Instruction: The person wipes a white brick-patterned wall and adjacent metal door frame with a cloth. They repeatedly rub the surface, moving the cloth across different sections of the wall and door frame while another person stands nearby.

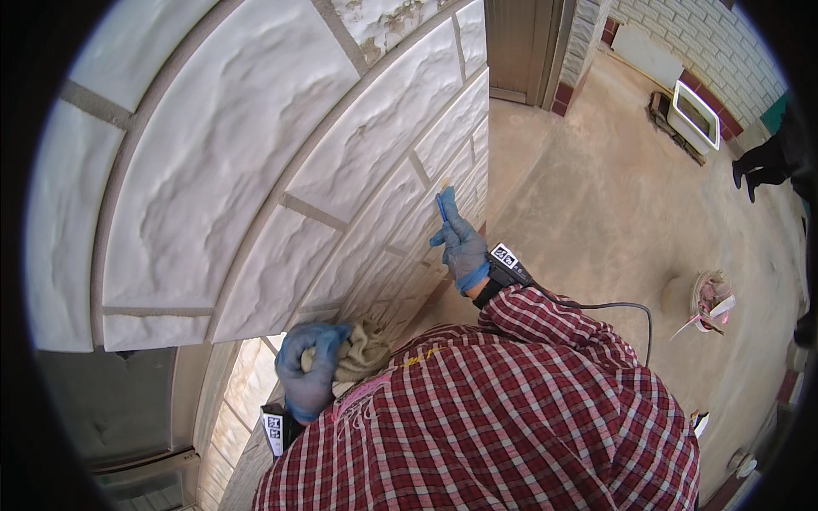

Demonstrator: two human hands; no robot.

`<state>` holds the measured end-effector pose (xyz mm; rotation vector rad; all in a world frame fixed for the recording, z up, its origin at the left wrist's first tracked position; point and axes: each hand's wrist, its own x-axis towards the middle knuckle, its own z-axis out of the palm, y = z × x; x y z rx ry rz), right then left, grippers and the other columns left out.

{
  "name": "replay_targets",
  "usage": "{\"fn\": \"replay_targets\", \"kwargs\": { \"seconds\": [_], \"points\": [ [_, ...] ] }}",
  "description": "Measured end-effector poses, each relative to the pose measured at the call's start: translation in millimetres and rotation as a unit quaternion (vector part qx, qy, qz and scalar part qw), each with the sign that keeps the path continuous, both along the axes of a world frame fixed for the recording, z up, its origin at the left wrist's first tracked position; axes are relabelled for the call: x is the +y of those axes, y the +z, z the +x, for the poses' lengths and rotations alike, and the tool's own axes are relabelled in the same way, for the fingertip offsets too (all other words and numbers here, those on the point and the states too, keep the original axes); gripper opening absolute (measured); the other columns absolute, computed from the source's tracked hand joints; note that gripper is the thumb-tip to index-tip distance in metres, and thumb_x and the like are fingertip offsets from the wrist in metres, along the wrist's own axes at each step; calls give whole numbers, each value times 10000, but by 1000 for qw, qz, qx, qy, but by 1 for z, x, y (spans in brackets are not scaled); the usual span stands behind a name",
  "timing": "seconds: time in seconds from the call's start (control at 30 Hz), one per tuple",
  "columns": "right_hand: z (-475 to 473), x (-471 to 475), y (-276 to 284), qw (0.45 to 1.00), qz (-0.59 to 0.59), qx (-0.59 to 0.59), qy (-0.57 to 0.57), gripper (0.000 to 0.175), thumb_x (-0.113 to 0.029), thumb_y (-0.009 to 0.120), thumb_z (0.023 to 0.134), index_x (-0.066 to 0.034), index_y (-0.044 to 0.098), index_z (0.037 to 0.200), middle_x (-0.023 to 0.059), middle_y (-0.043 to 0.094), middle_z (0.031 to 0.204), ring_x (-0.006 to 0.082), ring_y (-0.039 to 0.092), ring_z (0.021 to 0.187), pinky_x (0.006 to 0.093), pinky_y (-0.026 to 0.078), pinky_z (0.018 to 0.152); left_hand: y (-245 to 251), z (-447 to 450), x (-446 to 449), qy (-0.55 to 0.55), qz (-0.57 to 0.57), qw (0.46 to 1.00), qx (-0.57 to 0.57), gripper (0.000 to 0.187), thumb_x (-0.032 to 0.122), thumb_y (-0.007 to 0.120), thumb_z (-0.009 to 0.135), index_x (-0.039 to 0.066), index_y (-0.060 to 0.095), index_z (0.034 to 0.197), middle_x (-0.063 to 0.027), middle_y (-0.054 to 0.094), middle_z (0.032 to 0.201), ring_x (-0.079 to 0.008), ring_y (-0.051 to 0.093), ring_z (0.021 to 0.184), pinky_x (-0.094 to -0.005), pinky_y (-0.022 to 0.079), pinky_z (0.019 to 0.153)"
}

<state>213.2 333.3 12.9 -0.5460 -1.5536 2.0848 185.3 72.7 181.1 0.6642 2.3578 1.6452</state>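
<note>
My right hand (pixel 464 250), in a blue glove, grips a thin blue-handled tool (pixel 441 207) close to the white stone-textured tile wall (pixel 211 160). The index finger stretches along the handle towards a small pale-yellow spot at the tip. Whether that spot is part of the tool or on the wall, I cannot tell. My left hand (pixel 310 367), gloved in blue too, holds a crumpled beige cloth (pixel 364 351) low beside the wall, in front of my body. Grey joints run between the tiles. One tile at the top (pixel 390 19) has brownish stained patches.
A cable (pixel 613 305) runs from the device on my right wrist. On the concrete floor (pixel 575 211) stand a bucket (pixel 710 300) of rubbish and a white basin (pixel 695 118). A person's dark legs (pixel 767 160) show far right. A window (pixel 121 402) lies lower left.
</note>
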Motion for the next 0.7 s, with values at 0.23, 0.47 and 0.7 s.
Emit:
{"fn": "replay_targets", "kwargs": {
  "seconds": [0.23, 0.47, 0.7],
  "points": [
    [7, -3, 29, 992, -64, -106, -26, 508, -140, 457, 1026, -229, 325, 1509, 31, 629, 953, 56, 526, 599, 205, 444, 474, -3, 18, -25, 217, 125, 967, -50, 106, 79, 615, 929, -10, 627, 872, -115, 688, 870, -178, 641, 810, -329, 501, 820],
    [0, 35, 60, 976, -132, -155, -71, 458, -289, 441, 1043, -186, 380, 1485, 67, 653, 691, 82, 451, 404, 229, 365, 360, -12, 17, -22, 162, 70, 983, -54, 97, 81, 631, 928, -7, 616, 892, -111, 692, 895, -159, 636, 802, -307, 501, 807],
    [-1, 20, 59, 973, -123, -175, -89, 456, -353, 494, 1018, -200, 457, 1445, 78, 658, 686, 95, 425, 374, 248, 353, 341, -7, 13, -11, 103, 27, 994, -18, 98, 69, 629, 920, -13, 606, 870, -133, 679, 897, -176, 650, 827, -321, 507, 811]
  ]
}}
